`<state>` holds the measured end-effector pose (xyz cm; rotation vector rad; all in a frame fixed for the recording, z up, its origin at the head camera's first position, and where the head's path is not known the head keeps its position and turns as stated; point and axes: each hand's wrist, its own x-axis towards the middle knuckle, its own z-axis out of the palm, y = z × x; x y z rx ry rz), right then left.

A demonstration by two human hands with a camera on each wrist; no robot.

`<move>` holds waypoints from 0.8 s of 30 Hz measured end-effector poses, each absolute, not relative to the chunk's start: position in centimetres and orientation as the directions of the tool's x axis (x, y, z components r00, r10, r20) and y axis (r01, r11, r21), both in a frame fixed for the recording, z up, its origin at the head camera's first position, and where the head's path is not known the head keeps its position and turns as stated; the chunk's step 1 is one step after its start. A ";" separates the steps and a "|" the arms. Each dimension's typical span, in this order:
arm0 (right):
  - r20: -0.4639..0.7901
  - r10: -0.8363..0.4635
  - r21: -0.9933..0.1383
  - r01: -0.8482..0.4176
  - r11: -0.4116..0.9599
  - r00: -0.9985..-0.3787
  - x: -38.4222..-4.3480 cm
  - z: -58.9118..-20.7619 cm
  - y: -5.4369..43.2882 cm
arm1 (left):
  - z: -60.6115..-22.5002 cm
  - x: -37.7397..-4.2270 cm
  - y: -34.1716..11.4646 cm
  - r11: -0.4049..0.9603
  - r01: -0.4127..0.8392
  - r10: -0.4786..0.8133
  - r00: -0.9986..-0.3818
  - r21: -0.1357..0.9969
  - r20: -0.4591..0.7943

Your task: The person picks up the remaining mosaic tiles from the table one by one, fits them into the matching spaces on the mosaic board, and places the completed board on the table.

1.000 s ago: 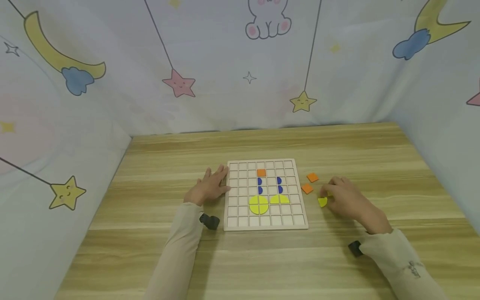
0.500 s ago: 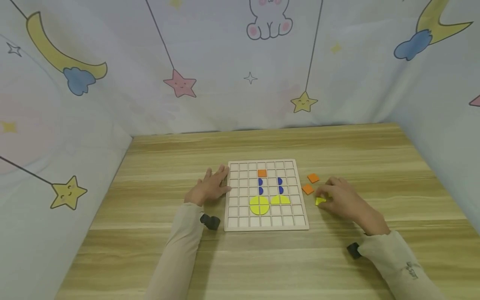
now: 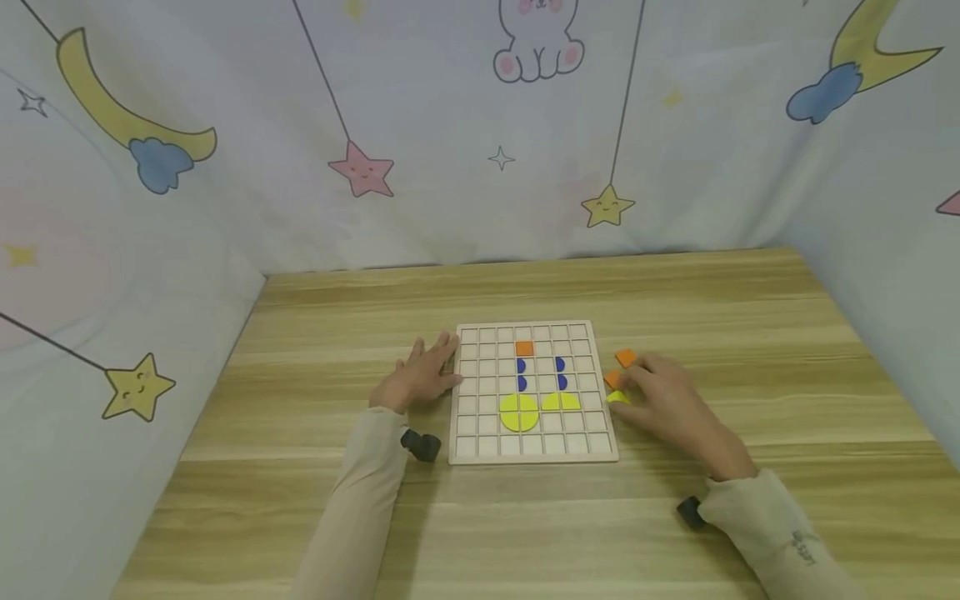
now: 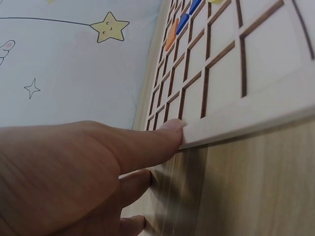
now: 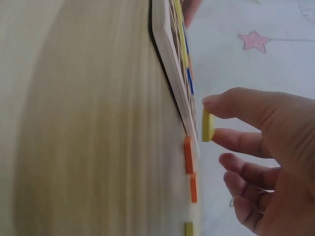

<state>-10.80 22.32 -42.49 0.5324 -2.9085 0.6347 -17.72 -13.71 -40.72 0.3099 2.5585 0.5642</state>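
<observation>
Head: grid board (image 3: 486,424) on table (image 3: 525,533); left hand (image 3: 416,375) at its nine o'clock, fingers spread; right hand (image 3: 666,400) at three, pinching yellow piece (image 3: 618,397). Left wrist: thumb (image 4: 152,142) touches board. Right wrist: orange tiles (image 5: 189,155) at piece's seven o'clock

Left of the board (image 3: 467,423) I see the person's left sleeve (image 3: 352,504), plain beige cloth, long and softly creased. A small black block (image 3: 422,446) sits at its cuff, on the board's side. Right of the board, the right sleeve (image 3: 757,521) is beige too, with a second block (image 3: 691,512) and dark lettering (image 3: 802,547), too small to read fully.
</observation>
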 end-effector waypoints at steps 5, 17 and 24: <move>0.241 -0.304 -0.384 -0.378 0.842 -0.922 -10.6 -42.5 20.4 | -40.7 -17.7 -13.7 0.886 0.108 0.317 -0.850 0.452 -0.420; 0.198 -0.322 -0.322 -0.372 0.871 -0.926 -9.8 -42.6 16.3 | -40.5 -17.6 -13.7 0.880 0.101 0.319 -0.849 0.464 -0.421; 0.186 -0.360 -0.274 -0.400 0.875 -0.914 -9.7 -42.9 14.7 | -40.4 -17.5 -13.6 0.883 0.103 0.319 -0.848 0.458 -0.423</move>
